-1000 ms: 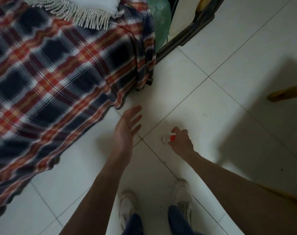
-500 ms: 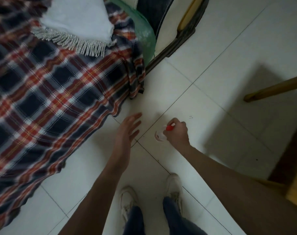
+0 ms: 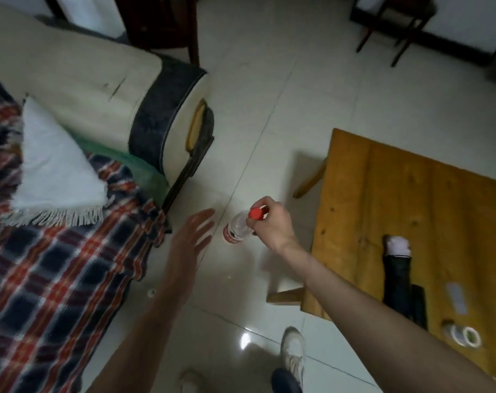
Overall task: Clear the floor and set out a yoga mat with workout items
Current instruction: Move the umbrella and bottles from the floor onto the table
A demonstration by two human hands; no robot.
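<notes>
A clear plastic water bottle [image 3: 236,228] with a red cap and a red label hangs above the white tiled floor [image 3: 283,114]. My right hand [image 3: 271,222] grips it by the neck, just below the cap. My left hand [image 3: 191,235] hovers to the left of the bottle with fingers straight and spread, holding nothing. No yoga mat shows in this view.
A sofa with a plaid blanket [image 3: 51,268], a white fringed cloth [image 3: 51,171] and a cream armrest [image 3: 99,89] fills the left. A low wooden table [image 3: 411,211] at right carries a dark folded item [image 3: 397,273] and tape rolls [image 3: 462,334]. Chair legs [image 3: 397,43] stand far back. My shoes [image 3: 293,353] are below.
My right hand has lifted the bottle off the floor. My head has come up, bringing the wooden table and sofa armrest into sight. My left hand stays open beside the bottle.
</notes>
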